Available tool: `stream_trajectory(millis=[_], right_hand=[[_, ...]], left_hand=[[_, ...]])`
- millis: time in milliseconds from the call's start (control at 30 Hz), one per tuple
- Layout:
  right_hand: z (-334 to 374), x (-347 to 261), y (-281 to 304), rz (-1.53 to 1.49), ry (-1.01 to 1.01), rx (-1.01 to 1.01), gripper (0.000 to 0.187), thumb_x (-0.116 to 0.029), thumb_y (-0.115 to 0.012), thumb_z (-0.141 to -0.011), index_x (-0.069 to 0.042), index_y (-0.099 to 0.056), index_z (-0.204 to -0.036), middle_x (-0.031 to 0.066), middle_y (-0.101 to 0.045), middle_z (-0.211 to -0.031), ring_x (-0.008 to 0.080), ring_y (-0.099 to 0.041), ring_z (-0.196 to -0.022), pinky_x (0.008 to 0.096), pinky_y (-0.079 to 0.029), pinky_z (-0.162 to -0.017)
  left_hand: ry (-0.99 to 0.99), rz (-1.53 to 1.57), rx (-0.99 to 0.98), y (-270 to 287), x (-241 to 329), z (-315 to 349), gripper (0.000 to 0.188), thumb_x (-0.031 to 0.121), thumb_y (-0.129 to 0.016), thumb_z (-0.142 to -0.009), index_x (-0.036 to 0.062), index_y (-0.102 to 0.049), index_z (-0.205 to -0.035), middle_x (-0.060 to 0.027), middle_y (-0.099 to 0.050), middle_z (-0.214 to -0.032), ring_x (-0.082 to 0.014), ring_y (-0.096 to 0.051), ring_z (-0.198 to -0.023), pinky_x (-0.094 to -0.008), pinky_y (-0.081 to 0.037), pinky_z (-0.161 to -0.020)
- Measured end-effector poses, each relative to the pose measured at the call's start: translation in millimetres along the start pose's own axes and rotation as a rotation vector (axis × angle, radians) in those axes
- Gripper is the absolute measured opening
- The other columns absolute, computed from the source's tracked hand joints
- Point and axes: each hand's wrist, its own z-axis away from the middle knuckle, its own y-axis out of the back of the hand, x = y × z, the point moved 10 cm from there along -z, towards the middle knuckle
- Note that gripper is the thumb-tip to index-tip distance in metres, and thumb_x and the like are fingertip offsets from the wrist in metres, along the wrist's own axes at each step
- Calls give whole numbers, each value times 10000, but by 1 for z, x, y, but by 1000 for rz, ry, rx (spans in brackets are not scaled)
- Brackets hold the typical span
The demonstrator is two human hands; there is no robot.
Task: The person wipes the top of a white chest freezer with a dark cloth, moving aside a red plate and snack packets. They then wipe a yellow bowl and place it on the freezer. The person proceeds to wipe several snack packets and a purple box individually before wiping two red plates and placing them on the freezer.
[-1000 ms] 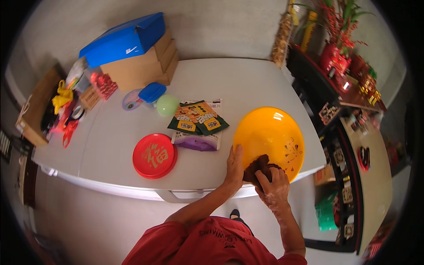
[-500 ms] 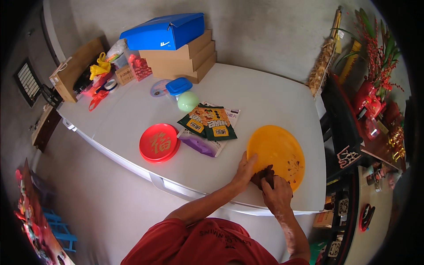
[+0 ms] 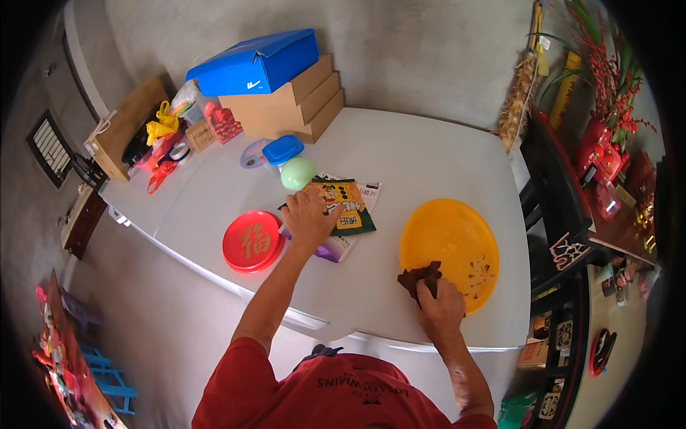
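Observation:
My right hand [image 3: 439, 309] pinches a crumpled dark brown cloth-like piece [image 3: 420, 277] over the lower left rim of a yellow plate [image 3: 446, 229]. Small dark marks lie on the plate's right side; whether they are printed or loose bits I cannot tell. To the left, my left hand [image 3: 309, 220] rests over green-and-orange snack packets [image 3: 350, 196], its thumb apart from the fingers. It hides part of them and of the purple-and-white packet [image 3: 332, 250] beneath. Beside this hand sits a round red lidded box [image 3: 250, 242] with a gold character on its top.
A light green ball-like object [image 3: 297, 174] and a blue-lidded container [image 3: 283, 149] stand beyond the packets. Cardboard boxes [image 3: 264, 118] topped by a blue box [image 3: 257, 61] are stacked at the back. Bags and tape [image 3: 180, 152] crowd the far left.
My left hand has left the yellow plate and moved left onto the snack packets. My right hand keeps the brown piece at the plate's rim.

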Motion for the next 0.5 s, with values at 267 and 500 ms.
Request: stream_trajectory(millis=[267, 500], right_hand=[[-5, -3, -15, 58, -36, -12, 197, -80, -616, -715, -121, -672, -899, 89, -450, -736, 254, -517, -654, 360, -418, -523], [-9, 2, -21, 86, -81, -10, 199, -69, -638, -679, -132, -658, -866, 86, -446, -732, 257, -515, -648, 361, -422, -517]], left_hand=[[91, -184, -460, -75, -23, -25, 908, 715, -711, -601, 7, -620, -1163, -149, -535, -1159, -294, -416, -1147, -486, -295, -918], [51, 2, -462, -91, -14, -34, 964, 541, -823, -568, 63, -465, -1325, -157, -504, -1238, -332, -372, -1236, -525, -249, -975]])
